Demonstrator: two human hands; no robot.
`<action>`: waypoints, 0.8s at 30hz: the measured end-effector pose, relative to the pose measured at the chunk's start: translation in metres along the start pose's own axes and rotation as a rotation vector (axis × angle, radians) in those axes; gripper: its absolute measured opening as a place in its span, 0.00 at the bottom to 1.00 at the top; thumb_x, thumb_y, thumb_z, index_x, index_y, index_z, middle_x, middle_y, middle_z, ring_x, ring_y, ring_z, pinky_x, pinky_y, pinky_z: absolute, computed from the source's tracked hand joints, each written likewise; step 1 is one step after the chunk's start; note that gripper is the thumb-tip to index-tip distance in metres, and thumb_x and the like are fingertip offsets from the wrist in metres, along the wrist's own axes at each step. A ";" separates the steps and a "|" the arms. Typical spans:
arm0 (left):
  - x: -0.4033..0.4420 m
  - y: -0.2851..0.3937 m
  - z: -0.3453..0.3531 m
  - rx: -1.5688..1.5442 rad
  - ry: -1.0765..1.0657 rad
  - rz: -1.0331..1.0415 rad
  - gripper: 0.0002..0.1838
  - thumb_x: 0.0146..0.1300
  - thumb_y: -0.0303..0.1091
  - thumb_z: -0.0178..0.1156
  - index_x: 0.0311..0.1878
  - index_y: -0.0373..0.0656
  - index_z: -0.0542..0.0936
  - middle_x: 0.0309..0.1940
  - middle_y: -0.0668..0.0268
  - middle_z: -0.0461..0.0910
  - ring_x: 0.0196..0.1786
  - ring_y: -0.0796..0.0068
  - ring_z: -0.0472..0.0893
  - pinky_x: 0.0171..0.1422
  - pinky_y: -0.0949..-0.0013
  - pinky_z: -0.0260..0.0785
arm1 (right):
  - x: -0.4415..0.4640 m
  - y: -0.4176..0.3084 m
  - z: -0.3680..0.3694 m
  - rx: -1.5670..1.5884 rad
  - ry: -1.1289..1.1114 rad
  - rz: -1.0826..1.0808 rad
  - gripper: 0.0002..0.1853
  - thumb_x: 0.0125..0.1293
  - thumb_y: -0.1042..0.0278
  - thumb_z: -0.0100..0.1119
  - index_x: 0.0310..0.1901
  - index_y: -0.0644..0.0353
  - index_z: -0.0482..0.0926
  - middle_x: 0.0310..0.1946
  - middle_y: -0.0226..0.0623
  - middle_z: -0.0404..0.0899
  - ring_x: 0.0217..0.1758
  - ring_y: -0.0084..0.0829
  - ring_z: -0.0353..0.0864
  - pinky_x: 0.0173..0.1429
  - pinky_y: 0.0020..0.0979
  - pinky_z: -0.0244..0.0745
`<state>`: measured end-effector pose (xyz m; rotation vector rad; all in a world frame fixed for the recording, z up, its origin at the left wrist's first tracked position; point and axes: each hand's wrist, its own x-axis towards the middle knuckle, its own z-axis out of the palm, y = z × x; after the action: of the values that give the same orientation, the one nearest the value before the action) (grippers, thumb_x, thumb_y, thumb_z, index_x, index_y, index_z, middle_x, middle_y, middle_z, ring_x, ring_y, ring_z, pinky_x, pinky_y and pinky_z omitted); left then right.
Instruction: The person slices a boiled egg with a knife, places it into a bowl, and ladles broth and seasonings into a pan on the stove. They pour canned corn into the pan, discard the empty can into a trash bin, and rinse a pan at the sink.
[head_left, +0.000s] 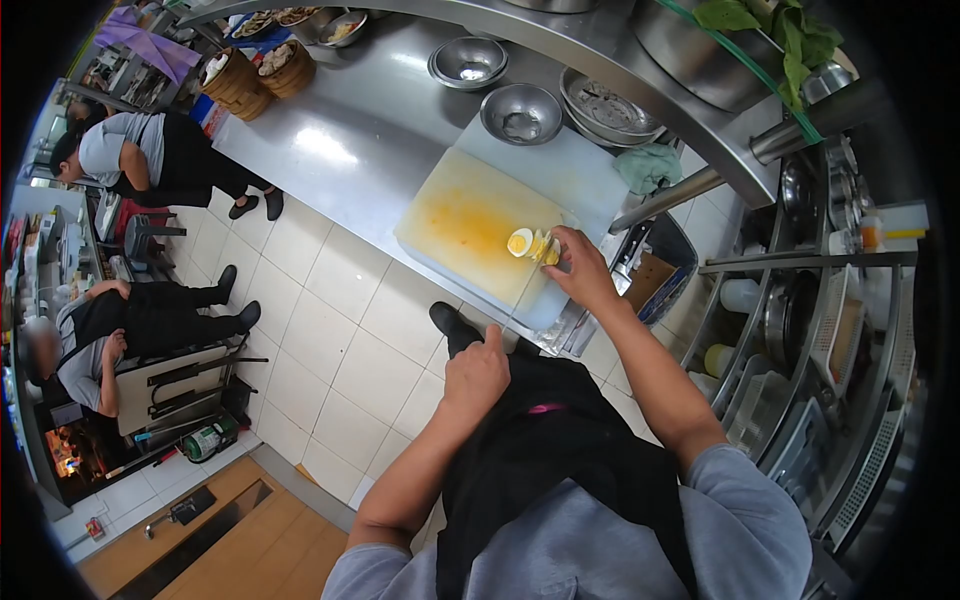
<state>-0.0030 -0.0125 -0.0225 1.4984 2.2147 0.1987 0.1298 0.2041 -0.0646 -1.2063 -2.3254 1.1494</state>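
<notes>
A yellow-stained white cutting board [450,215] lies at the near edge of the steel counter. On its right part my right hand [582,265] is closed, fingertips around a sliced boiled egg [540,247]. One egg slice [519,242] with a round yolk faces up at the left of the pieces. My left hand [477,370] is closed just off the board's near edge, index finger stretched forward. From it a thin knife blade [522,292], seen nearly edge-on, reaches over the board to the egg. The knife's handle is hidden in my fist.
A pale larger board [580,180] lies under the cutting board. Steel bowls [521,114], a green cloth [648,168] and bamboo steamers [237,85] stand on the counter [340,120]. A shelf post [665,200] rises at right. Two people are at the left, across the tiled floor [350,340].
</notes>
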 end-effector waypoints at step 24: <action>-0.001 0.009 -0.009 -0.086 -0.031 0.044 0.09 0.69 0.32 0.54 0.46 0.37 0.71 0.21 0.45 0.81 0.28 0.40 0.84 0.33 0.42 0.78 | -0.001 0.022 0.002 0.035 0.105 -0.117 0.16 0.54 0.75 0.75 0.44 0.66 0.82 0.38 0.43 0.82 0.40 0.43 0.86 0.47 0.38 0.81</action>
<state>0.0006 -0.0092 -0.0110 1.4948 2.1230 0.2798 0.1417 0.2093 -0.0824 -1.0760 -2.2557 1.0574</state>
